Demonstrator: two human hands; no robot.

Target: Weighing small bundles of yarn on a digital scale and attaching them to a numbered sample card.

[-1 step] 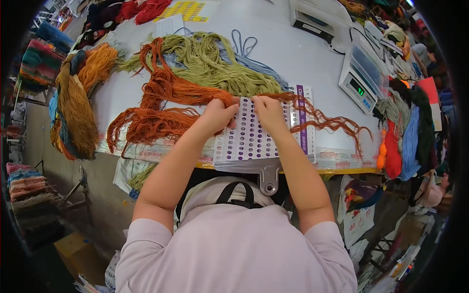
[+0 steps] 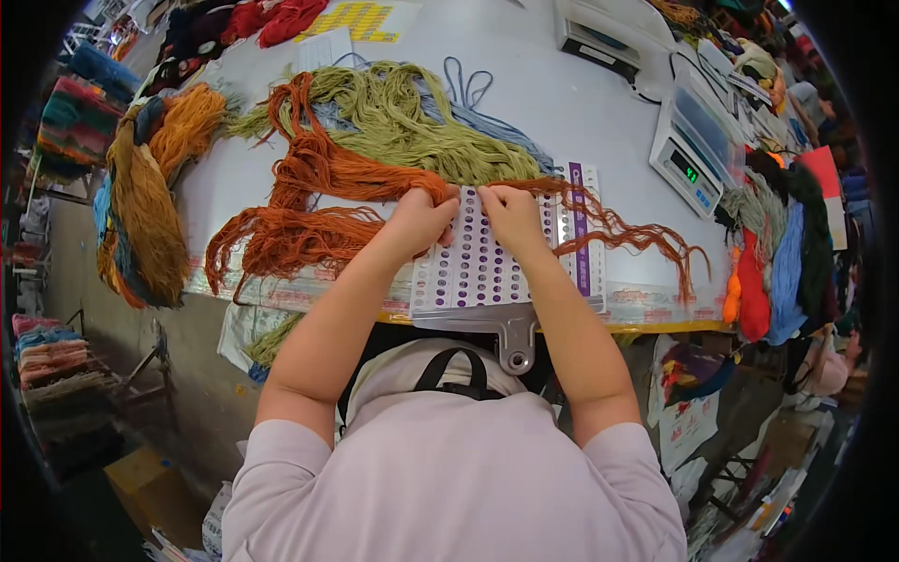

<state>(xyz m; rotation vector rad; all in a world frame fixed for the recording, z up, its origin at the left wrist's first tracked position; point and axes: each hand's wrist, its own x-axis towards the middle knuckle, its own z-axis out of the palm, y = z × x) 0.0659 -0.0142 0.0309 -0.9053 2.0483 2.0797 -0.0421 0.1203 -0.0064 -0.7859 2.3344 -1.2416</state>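
Observation:
My left hand [image 2: 421, 223] is closed round the near end of a rust-orange skein of yarn [image 2: 351, 173]. Beside it, my right hand [image 2: 511, 221] pinches a thin lock of the same yarn, whose loose wavy strands [image 2: 637, 229] trail off to the right. Both hands are above a white thread card [image 2: 473, 272] with rows of round holes, several showing purple. A metal clip [image 2: 515, 348] holds the card's near edge, over the table's front edge. More rust-orange yarn [image 2: 295, 234] lies left of my left hand. The fingertips are partly hidden.
Olive-green yarn [image 2: 393, 112] and blue-grey yarn [image 2: 468, 94] lie just beyond my hands. Brown and orange hanks [image 2: 150, 206] hang at the table's left. A lit digital scale [image 2: 688, 173] stands at right, near red and blue hanks [image 2: 754, 290]. Another scale [image 2: 599, 47] is farther back.
My right hand has shifted very slightly to the left, nearer my left hand. The left hand and the yarn in it look the same.

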